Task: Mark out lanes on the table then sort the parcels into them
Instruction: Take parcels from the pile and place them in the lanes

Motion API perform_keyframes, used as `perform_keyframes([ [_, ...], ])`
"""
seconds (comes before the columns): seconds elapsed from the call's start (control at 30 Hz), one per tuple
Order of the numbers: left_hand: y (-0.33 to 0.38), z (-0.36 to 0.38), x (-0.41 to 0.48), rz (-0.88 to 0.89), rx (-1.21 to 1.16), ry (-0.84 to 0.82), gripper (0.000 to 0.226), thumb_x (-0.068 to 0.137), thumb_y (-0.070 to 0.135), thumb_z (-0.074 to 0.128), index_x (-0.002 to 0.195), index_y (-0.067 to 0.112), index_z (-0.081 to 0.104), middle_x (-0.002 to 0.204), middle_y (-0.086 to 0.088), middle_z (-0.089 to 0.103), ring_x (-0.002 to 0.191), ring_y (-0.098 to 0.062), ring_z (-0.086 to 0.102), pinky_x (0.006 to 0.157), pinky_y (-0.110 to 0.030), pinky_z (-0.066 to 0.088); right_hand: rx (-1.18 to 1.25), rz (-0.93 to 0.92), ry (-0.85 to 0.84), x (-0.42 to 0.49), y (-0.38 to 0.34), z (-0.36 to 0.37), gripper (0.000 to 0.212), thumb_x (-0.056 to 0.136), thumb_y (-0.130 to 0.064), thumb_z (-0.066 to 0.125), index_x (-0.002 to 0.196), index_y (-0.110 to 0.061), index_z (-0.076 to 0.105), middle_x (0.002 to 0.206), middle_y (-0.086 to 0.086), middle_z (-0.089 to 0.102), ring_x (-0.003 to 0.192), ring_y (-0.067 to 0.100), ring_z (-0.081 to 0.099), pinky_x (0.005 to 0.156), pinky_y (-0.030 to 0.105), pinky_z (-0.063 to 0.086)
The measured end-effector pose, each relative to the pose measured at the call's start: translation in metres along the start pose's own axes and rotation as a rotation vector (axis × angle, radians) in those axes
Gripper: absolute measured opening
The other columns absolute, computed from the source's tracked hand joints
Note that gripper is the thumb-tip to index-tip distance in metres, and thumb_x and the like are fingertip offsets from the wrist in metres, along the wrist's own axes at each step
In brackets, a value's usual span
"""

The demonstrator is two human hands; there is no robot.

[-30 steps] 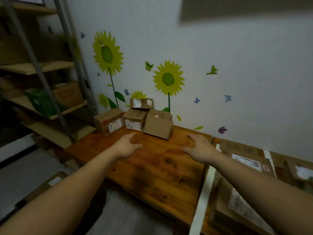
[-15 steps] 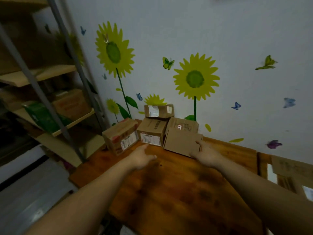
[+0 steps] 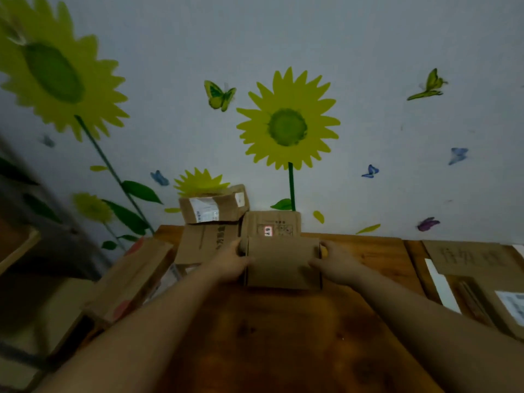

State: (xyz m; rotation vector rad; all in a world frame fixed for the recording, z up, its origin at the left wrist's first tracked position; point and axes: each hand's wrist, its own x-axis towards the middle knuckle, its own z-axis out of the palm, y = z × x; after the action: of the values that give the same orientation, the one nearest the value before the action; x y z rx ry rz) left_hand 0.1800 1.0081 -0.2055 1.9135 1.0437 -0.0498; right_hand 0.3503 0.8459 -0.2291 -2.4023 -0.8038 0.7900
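Half a second ago both hands were only reaching over the wooden table (image 3: 283,336); now the left hand (image 3: 228,263) and the right hand (image 3: 336,263) are pressed on the two sides of the brown parcel (image 3: 282,260) and grip it between them. This parcel is at the far side of the table, touching the other parcels (image 3: 209,225) stacked against the sunflower wall (image 3: 287,129).

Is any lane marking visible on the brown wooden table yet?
No. The wooden table shows bare wood; both hands grip the plain cardboard parcel.
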Motion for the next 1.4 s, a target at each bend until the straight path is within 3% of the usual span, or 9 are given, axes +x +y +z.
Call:
perform_keyframes([
  [0.23, 0.000, -0.005, 0.083, 0.031, -0.020, -0.113, 0.068, 0.091, 0.022, 0.059, 0.148, 0.018, 0.022, 0.143, -0.008, 0.043, 0.127, -0.025, 0.045, 0.100, -0.031, 0.040, 0.172, 0.134, 0.041, 0.046, -0.005, 0.017, 0.057, 0.083, -0.036, 0.071, 0.128, -0.013, 0.046, 0.125, 0.011, 0.057, 0.108, 0.026, 0.058, 0.093, 0.039, 0.051],
  [0.37, -0.001, 0.004, 0.115, -0.022, -0.006, -0.107, 0.064, 0.089, 0.029, 0.061, 0.145, 0.018, 0.030, 0.138, -0.009, 0.047, 0.122, -0.025, 0.049, 0.103, -0.041, 0.042, 0.267, 0.192, -0.002, 0.070, -0.004, 0.021, 0.077, 0.088, -0.029, 0.066, 0.146, -0.005, 0.021, 0.134, 0.014, 0.051, 0.116, 0.029, 0.054, 0.091, 0.034, 0.047],
  [0.5, 0.004, 0.013, 0.122, -0.056, 0.005, -0.131, 0.043, 0.092, 0.030, 0.056, 0.131, 0.014, 0.044, 0.126, -0.009, 0.052, 0.111, -0.024, 0.053, 0.095, -0.037, 0.045, 0.397, 0.200, -0.027, 0.083, 0.006, 0.027, 0.096, 0.085, -0.033, 0.069, 0.153, -0.018, 0.003, 0.141, 0.011, 0.046, 0.118, 0.028, 0.054, 0.101, 0.040, 0.046],
  [0.7, -0.003, 0.028, 0.113, -0.195, -0.376, 0.063, 0.040, 0.095, 0.028, 0.053, 0.128, 0.006, 0.048, 0.117, -0.012, 0.057, 0.100, -0.024, 0.057, 0.089, -0.039, 0.050, 0.355, 0.143, 0.194, 0.081, 0.026, 0.021, 0.035, 0.092, -0.038, 0.058, 0.117, -0.013, 0.055, 0.109, 0.006, 0.064, 0.094, 0.020, 0.058, 0.084, 0.037, 0.050],
  [0.8, -0.003, 0.037, 0.091, -0.269, -0.523, 0.105, 0.017, 0.097, 0.024, 0.051, 0.096, 0.008, 0.056, 0.097, -0.008, 0.057, 0.087, -0.022, 0.056, 0.077, -0.035, 0.049, 0.388, 0.157, 0.250, 0.066, 0.026, 0.017, 0.035, 0.096, -0.038, 0.051, 0.117, -0.011, 0.058, 0.103, 0.005, 0.062, 0.089, 0.019, 0.059, 0.073, 0.034, 0.051],
  [0.97, 0.004, 0.034, 0.053, -0.228, -0.611, 0.119, 0.028, 0.095, 0.020, 0.052, 0.120, 0.007, 0.055, 0.120, -0.013, 0.056, 0.111, -0.032, 0.053, 0.090, -0.044, 0.048, 0.476, 0.120, 0.384, 0.027, 0.020, 0.007, 0.018, 0.094, -0.034, 0.055, 0.096, -0.015, 0.053, 0.092, 0.003, 0.055, 0.087, 0.020, 0.053, 0.071, 0.030, 0.041],
  [1.13, 0.007, 0.024, 0.010, -0.128, -0.641, 0.182, 0.011, 0.093, 0.015, 0.054, 0.100, 0.007, 0.060, 0.103, -0.016, 0.059, 0.084, -0.026, 0.054, 0.066, -0.035, 0.047, 0.574, 0.099, 0.541, -0.027, 0.009, -0.006, 0.028, 0.096, -0.029, 0.052, 0.071, -0.018, 0.046, 0.072, -0.002, 0.051, 0.077, 0.021, 0.051, 0.060, 0.030, 0.035],
  [1.23, 0.003, 0.014, -0.018, -0.039, -0.637, 0.154, 0.024, 0.091, 0.009, 0.056, 0.116, 0.007, 0.057, 0.113, -0.014, 0.059, 0.090, -0.024, 0.054, 0.067, -0.032, 0.047, 0.609, 0.066, 0.560, -0.064, 0.003, -0.001, 0.009, 0.094, -0.019, 0.055, 0.099, -0.013, 0.058, 0.095, 0.001, 0.060, 0.093, 0.019, 0.057, 0.075, 0.031, 0.047],
  [1.4, -0.022, -0.004, -0.081, 0.124, -0.620, 0.034, 0.050, 0.089, -0.002, 0.052, 0.137, 0.011, 0.043, 0.111, -0.003, 0.061, 0.090, -0.019, 0.057, 0.079, -0.036, 0.048, 0.649, -0.028, 0.520, -0.134, -0.016, 0.017, 0.047, 0.095, -0.012, 0.053, 0.141, -0.017, 0.042, 0.131, 0.004, 0.055, 0.103, 0.013, 0.053, 0.073, 0.022, 0.051],
])
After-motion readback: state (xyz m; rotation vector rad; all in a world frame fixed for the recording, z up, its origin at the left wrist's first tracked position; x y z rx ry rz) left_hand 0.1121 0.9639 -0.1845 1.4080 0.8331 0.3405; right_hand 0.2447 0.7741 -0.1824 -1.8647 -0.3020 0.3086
